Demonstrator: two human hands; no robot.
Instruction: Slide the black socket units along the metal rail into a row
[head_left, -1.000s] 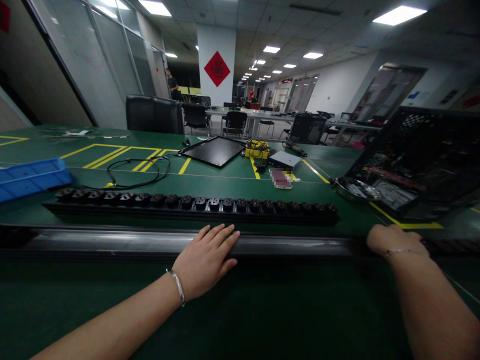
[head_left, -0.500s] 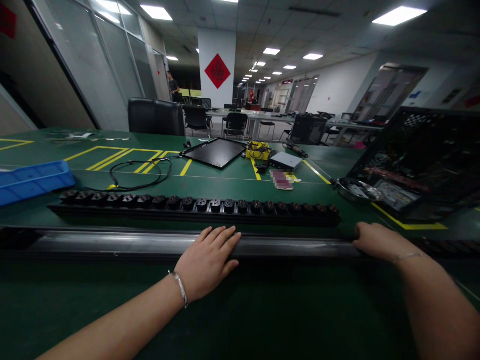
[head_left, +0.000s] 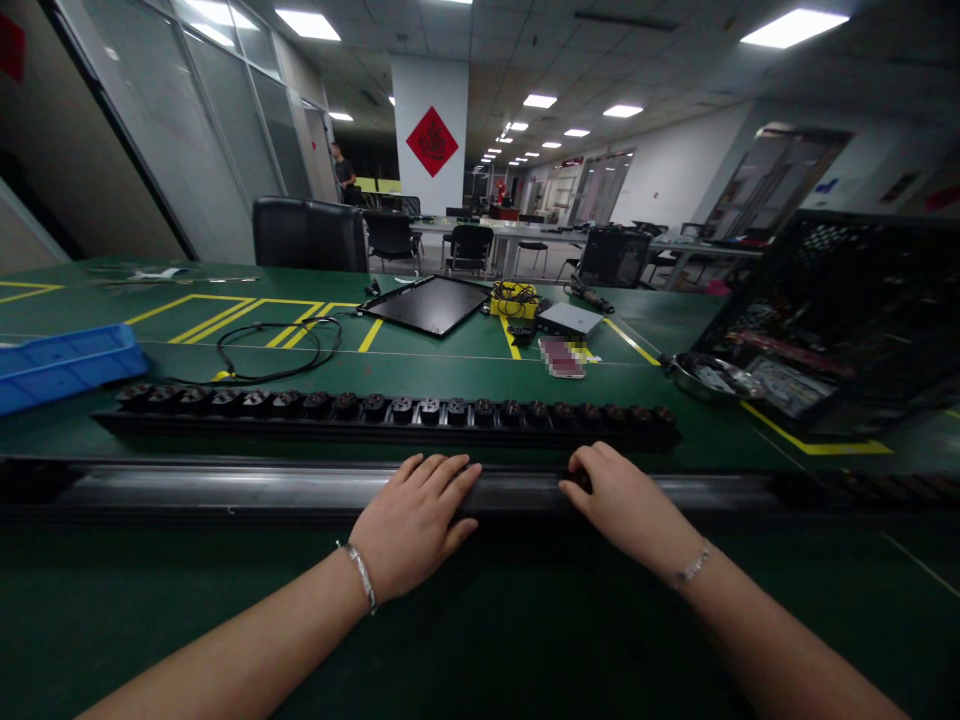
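A long metal channel (head_left: pixel 225 488) with black edges lies across the table before me. My left hand (head_left: pixel 420 520) rests flat on it near its middle, fingers stretched out and holding nothing. Closed around a small black socket module (head_left: pixel 580 479), my right hand (head_left: pixel 622 500) is over the channel, to the right of the left hand. Fingers cover most of that module. Just behind the channel sits a long black strip (head_left: pixel 375 432) carrying a row of several black socket modules (head_left: pixel 430 410). More dark modules (head_left: pixel 870 490) lie along the right end of the channel.
A blue bin (head_left: pixel 67 370) stands at the left, beside a coiled black cable (head_left: pixel 277 350). Farther back are a black panel (head_left: pixel 427 303), a grey box (head_left: pixel 570 320) and a yellow box (head_left: pixel 514 300). A metal bowl (head_left: pixel 712 378) and an open black case (head_left: pixel 840 330) stand right.
My right hand has moved left along the channel, closer to my left hand, and the black module now shows in its fingers. My left hand has stayed in place.
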